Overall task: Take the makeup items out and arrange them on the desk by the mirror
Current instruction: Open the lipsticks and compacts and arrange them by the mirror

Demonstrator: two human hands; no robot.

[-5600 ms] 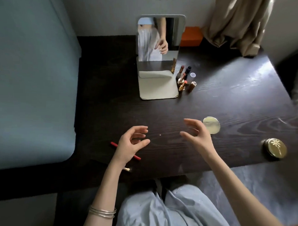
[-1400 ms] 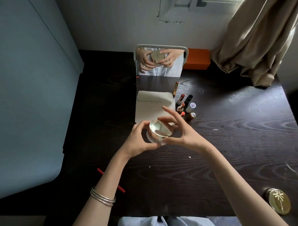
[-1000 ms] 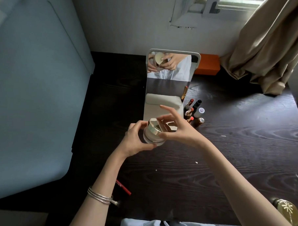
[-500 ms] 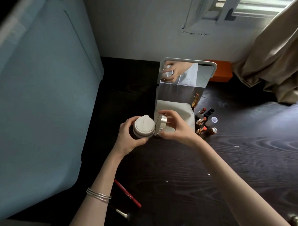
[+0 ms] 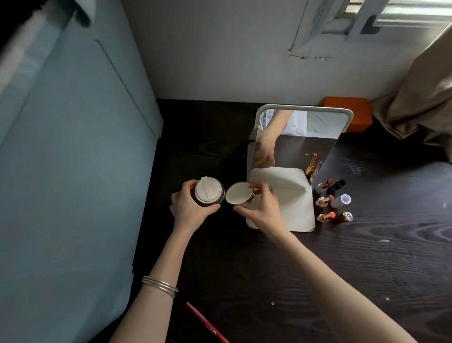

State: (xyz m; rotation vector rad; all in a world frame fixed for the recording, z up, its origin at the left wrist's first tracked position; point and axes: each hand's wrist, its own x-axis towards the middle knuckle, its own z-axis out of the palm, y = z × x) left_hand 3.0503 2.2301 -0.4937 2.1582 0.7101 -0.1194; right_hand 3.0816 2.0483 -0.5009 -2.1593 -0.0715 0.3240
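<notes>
While the left hand (image 5: 189,208) gripped the open jar (image 5: 209,194) just left of the mirror (image 5: 295,158), the right hand (image 5: 263,206) pinched its lid (image 5: 239,193) beside it, inner face up. Both were held above the dark bench (image 5: 371,268). Lipsticks (image 5: 327,199) stood right of the mirror's base, and a red pencil (image 5: 209,326) lay near the front edge.

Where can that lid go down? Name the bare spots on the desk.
Bare desk lies between the mirror base and the red pencil, and right of the lipsticks. The strip between jar and mirror is tight: the right hand holds the lid there.
</notes>
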